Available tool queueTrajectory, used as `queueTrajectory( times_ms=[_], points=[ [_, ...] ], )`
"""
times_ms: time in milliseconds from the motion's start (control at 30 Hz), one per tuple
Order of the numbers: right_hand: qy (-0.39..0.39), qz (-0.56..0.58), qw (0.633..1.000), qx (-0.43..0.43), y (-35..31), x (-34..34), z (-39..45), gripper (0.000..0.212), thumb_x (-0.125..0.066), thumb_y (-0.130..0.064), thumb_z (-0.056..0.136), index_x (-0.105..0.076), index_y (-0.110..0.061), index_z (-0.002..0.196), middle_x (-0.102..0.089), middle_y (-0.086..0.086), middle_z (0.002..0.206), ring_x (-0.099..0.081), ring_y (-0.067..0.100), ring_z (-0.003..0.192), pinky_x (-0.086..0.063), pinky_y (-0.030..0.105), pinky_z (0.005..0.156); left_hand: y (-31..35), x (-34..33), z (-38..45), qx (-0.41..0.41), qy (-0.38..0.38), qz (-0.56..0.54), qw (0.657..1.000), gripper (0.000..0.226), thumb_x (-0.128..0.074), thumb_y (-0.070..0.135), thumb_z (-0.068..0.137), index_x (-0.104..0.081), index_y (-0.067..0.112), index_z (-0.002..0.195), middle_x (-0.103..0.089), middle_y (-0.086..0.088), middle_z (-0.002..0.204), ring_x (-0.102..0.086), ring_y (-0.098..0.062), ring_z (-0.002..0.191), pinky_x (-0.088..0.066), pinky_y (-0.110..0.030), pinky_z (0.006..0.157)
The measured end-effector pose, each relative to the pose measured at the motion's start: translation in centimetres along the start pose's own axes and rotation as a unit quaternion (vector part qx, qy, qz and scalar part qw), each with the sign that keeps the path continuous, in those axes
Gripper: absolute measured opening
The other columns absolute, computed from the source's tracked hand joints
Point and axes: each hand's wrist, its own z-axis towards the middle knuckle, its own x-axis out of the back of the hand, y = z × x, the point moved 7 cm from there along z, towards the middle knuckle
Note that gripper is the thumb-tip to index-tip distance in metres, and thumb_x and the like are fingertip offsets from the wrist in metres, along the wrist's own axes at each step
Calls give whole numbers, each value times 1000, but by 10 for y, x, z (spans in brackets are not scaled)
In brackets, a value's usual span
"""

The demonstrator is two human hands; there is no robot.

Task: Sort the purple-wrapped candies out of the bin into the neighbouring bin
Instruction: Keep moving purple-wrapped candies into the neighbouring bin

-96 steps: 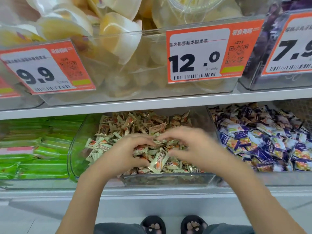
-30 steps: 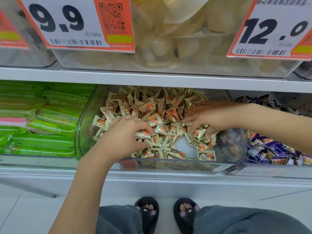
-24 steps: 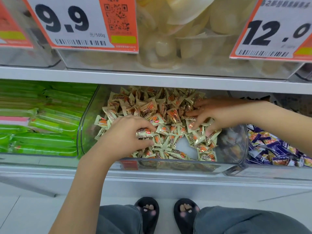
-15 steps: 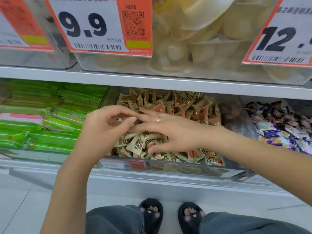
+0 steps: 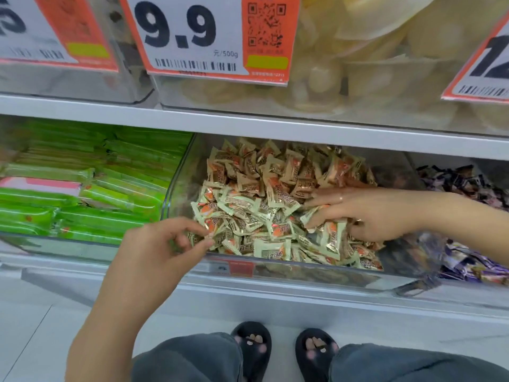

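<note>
Right hand (image 5: 366, 213) fingers (image 5: 316, 216) half buried among candies (image 5: 261, 194)

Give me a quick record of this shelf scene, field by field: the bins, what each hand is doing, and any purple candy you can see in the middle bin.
middle bin: clear plastic, holds beige-and-orange wrapped candies
right bin: purple-wrapped candies
left bin: green packets
left hand: at the front left of the middle bin, fingers curled, fingertips pinching a candy at the pile's edge
right hand: lying on the pile, fingers spread and dug in
purple candy in middle bin: none visible
price tag above: 9.9
</note>
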Motion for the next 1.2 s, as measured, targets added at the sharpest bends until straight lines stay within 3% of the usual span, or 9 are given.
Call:
queueTrajectory(
  times_ms=[67,200,367,500,700,900,1033,1133,1200],
  points=[
    [26,96,995,-18,-2,10,-6,66,-48,-1,82,-52,-59,115,-22,-31,148,-17,-15,136,-9,22,117,-3,0,0,9,3,1,1000,17,-75,44,68,-64,50,81,-58,13,60,-49,-8,44,-39,-22,45],
    [192,159,968,12,-40,46,9,31,-48,-34,83,-58,-53,106,-45,-31,133,-52,-15,109,-46,24,99,-4,4,-1,23,37,-25,999,27,-60,65,61,-67,42,73,-55,15,56,-47,-5,42,-38,-28,46],
    [178,-16,966,186,-122,46,86,61,-67,-43,83,-40,-40,137,-38,-11,146,-30,9,134,-28,30,110,-26,10,-27,82,85,-40,992,19,-75,57,65,-66,47,78,-50,11,50,-41,-6,40,-36,-28,48],
    [136,-153,964,170,-128,28,115,58,-62,-35,82,-40,-44,135,-21,-2,153,-20,26,137,-43,48,97,-32,11,-30,102,98,-24,990,16,-69,59,66,-66,47,75,-54,15,57,-46,-7,44,-38,-28,50],
    [123,-80,980,135,-60,32,71,40,-55,-15,89,-56,-39,121,-40,-8,141,-40,-26,95,-33,-6,72,-34,12,-31,103,95,-27,990,33,-56,70,60,-66,43,77,-56,16,60,-48,-5,46,-36,-27,48],
    [70,-64,993,71,-18,18,26,35,-61,-36,90,-54,-47,122,-44,-26,122,-40,-5,111,-36,22,100,-31,9,-29,103,90,-10,991,24,-64,61,66,-63,40,77,-57,18,61,-50,-5,47,-42,-31,47],
    [55,18,997,51,-24,22,21,26,-53,-60,84,-59,-55,109,-40,-31,130,-36,-18,116,-23,13,107,-34,6,-29,113,87,-8,990,17,-70,51,71,-63,36,76,-58,16,62,-51,-8,49,-46,-35,49],
    [158,68,982,84,-58,47,41,35,-48,-67,78,-65,-48,102,-47,-31,129,-31,-33,107,-14,2,97,-33,4,-28,111,88,-5,990,17,-71,50,71,-63,36,76,-58,16,61,-51,-8,51,-44,-33,49],
    [215,22,967,134,-90,58,67,37,-55,-58,81,-61,-42,115,-49,-22,134,-33,-23,115,-15,6,102,-32,3,-27,111,92,-6,989,16,-72,49,71,-62,37,75,-57,15,59,-51,-8,49,-46,-36,50]
  ],
)
